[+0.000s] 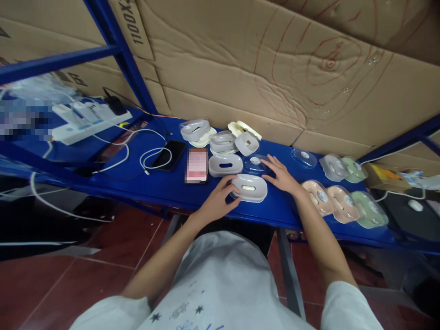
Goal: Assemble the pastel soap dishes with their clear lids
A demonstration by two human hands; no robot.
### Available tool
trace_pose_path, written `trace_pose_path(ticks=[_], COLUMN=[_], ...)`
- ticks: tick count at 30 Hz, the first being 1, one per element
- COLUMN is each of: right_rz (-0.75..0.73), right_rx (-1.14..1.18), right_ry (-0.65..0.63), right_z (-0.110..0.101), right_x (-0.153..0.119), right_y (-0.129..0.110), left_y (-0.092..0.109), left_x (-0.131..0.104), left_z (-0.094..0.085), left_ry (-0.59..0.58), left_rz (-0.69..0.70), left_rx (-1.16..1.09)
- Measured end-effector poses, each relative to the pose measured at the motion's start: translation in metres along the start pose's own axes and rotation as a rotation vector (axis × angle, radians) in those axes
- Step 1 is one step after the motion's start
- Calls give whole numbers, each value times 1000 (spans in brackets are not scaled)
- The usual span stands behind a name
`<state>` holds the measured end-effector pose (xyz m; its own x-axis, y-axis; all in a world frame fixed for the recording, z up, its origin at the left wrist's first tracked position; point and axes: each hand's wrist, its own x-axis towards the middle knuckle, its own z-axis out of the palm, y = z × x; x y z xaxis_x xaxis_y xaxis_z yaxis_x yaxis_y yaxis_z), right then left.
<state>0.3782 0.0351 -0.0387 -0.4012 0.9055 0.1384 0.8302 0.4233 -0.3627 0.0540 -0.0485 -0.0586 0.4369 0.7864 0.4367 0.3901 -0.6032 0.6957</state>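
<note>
My left hand (pixel 222 199) grips the left end of a grey oval soap dish (pixel 259 189), thumb at the near side and fingers at the far side. A pale slot shows in the dish's middle. My right hand (pixel 280 175) has its fingers spread at the right edge of a clear lid (pixel 252 164) with a round sticker, just behind the dish. The fingertips seem to touch the lid; a firm hold cannot be made out. Another grey dish (pixel 215 170) with an open slot sits behind my left hand.
Grey dishes (pixel 223 141) and cream pieces stand along the back. Another clear lid (pixel 304 158) lies right of them. Lidded pink dishes (pixel 343 206) and green dishes (pixel 369 211) sit at the right. Left are a lit phone (pixel 197 166), a dark phone (pixel 177 153), cables and a power strip (pixel 92 123).
</note>
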Motion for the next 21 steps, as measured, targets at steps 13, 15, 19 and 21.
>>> trace_pose_path(ticks=[13, 15, 19, 21], right_rz=[12, -23, -85, -113], right_rx=[21, -61, -163, -158], right_ry=[237, 294, 345, 345], right_z=[18, 32, 45, 46], right_x=[-81, -89, -92, -91], right_y=[-84, -98, -103, -98], left_y=[-11, -10, -10, -11], left_x=[2, 2, 2, 1], left_z=[6, 5, 3, 3], left_ry=[26, 16, 15, 21], left_rz=[-73, -69, -69, -77], left_rx=[-160, -130, -87, -84])
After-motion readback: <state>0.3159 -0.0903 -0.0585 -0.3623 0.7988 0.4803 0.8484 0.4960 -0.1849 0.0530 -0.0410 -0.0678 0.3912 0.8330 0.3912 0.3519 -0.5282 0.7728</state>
